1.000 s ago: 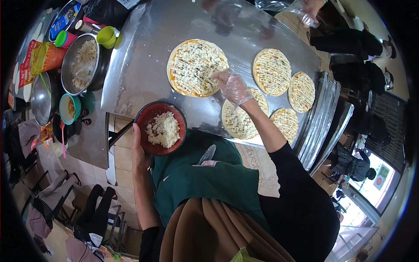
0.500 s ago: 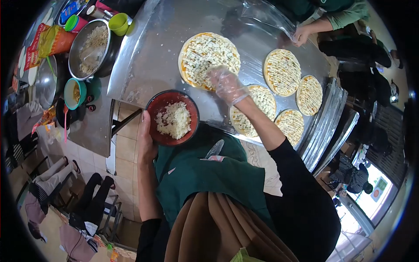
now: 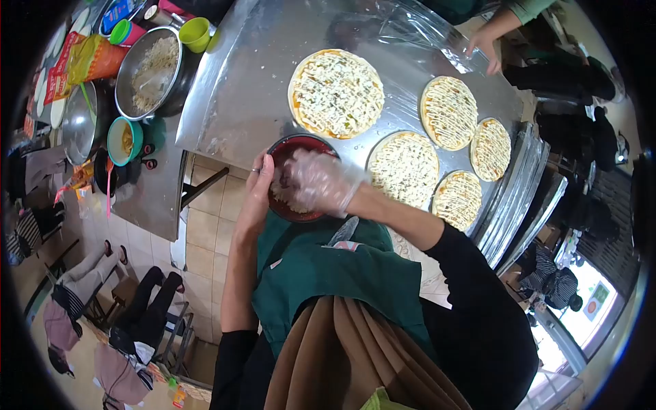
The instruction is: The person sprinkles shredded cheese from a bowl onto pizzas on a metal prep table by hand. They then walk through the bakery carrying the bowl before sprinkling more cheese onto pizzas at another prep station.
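Pizza: right hand gone from it; spreading apparently paused.
Right hand: now inside bowl; grip blurred, cannot tell.
Left hand: curled, holding bowl.

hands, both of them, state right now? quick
Left hand: closed on the side of the red bowl, holding it.
Right hand: gloved, dipped into the bowl; open or closed cannot be told.

five pizzas: on table | bowl: by table's near edge | right grip: in bowl
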`<state>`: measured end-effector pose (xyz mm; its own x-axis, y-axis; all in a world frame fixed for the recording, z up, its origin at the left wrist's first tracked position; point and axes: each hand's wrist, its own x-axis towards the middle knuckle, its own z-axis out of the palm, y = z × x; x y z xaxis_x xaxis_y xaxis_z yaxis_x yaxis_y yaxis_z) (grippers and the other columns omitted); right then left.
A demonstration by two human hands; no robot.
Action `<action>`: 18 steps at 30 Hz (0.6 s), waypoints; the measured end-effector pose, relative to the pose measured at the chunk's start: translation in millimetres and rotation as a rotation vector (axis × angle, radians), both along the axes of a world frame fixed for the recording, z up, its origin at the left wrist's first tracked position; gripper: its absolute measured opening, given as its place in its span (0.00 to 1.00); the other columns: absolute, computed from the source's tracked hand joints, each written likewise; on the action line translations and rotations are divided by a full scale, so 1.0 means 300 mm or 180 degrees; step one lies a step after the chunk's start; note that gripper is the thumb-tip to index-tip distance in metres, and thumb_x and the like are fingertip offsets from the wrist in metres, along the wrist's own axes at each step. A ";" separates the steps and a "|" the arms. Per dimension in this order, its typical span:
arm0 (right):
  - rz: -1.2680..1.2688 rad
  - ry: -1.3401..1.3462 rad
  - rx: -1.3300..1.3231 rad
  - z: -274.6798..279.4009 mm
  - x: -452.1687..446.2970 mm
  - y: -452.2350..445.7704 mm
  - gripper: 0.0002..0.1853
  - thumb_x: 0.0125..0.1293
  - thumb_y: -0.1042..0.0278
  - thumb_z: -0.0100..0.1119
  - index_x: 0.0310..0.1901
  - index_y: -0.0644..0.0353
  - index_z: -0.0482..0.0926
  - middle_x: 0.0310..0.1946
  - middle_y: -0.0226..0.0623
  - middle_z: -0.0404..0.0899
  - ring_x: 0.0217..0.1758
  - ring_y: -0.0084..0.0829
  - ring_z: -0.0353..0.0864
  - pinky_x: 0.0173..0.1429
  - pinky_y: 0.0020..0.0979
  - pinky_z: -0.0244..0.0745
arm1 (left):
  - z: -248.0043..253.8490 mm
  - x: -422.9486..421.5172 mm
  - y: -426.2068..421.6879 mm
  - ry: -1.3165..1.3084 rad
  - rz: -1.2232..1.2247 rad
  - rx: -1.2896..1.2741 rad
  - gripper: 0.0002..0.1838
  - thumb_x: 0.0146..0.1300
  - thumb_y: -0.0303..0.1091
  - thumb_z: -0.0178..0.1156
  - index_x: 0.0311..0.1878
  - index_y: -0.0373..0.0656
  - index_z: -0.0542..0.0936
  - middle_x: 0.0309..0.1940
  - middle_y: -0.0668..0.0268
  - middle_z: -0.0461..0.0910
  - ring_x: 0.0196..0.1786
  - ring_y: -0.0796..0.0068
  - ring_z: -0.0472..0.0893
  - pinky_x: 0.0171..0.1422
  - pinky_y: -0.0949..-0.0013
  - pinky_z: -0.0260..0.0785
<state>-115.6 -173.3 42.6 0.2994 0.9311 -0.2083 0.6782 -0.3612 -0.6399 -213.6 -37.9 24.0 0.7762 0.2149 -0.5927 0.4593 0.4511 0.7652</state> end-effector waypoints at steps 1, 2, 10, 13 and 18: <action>0.0170 -0.0188 0.0025 -0.038 -0.033 -0.007 0.11 0.57 0.65 0.56 0.35 0.64 0.80 0.33 0.51 0.79 0.40 0.48 0.79 0.47 0.44 0.74 | 0.000 0.002 -0.011 0.0008 -0.0009 0.0199 0.25 0.73 0.50 0.45 0.63 0.41 0.68 0.58 0.64 0.72 0.60 0.75 0.70 0.66 0.68 0.61; 0.0210 0.0269 0.0220 -0.102 -0.064 -0.022 0.11 0.54 0.66 0.57 0.35 0.63 0.80 0.32 0.51 0.79 0.39 0.48 0.79 0.46 0.44 0.74 | -0.005 -0.003 -0.014 -0.0067 -0.0023 0.0106 0.24 0.73 0.49 0.46 0.63 0.41 0.68 0.57 0.64 0.73 0.60 0.75 0.70 0.66 0.69 0.60; -0.0095 0.0378 -0.0129 -0.121 -0.080 -0.013 0.13 0.53 0.64 0.60 0.36 0.63 0.79 0.38 0.49 0.78 0.41 0.49 0.79 0.46 0.47 0.74 | 0.009 0.011 -0.022 0.0086 0.0060 0.0017 0.23 0.73 0.46 0.48 0.63 0.41 0.67 0.56 0.63 0.74 0.60 0.74 0.71 0.66 0.68 0.61; 0.0013 -0.0180 0.0205 -0.147 -0.111 -0.014 0.12 0.51 0.66 0.60 0.35 0.64 0.80 0.33 0.50 0.80 0.40 0.49 0.80 0.47 0.46 0.75 | 0.005 0.023 -0.026 0.0064 -0.0016 -0.0071 0.24 0.73 0.47 0.47 0.63 0.41 0.67 0.56 0.63 0.73 0.60 0.74 0.71 0.66 0.68 0.61; -0.0652 0.1960 0.0411 -0.165 0.006 -0.025 0.10 0.53 0.70 0.59 0.39 0.58 0.81 0.33 0.42 0.83 0.39 0.39 0.83 0.46 0.37 0.77 | -0.050 0.009 -0.014 0.0037 0.0005 -0.0438 0.25 0.73 0.50 0.45 0.63 0.41 0.67 0.56 0.62 0.73 0.59 0.73 0.72 0.65 0.67 0.64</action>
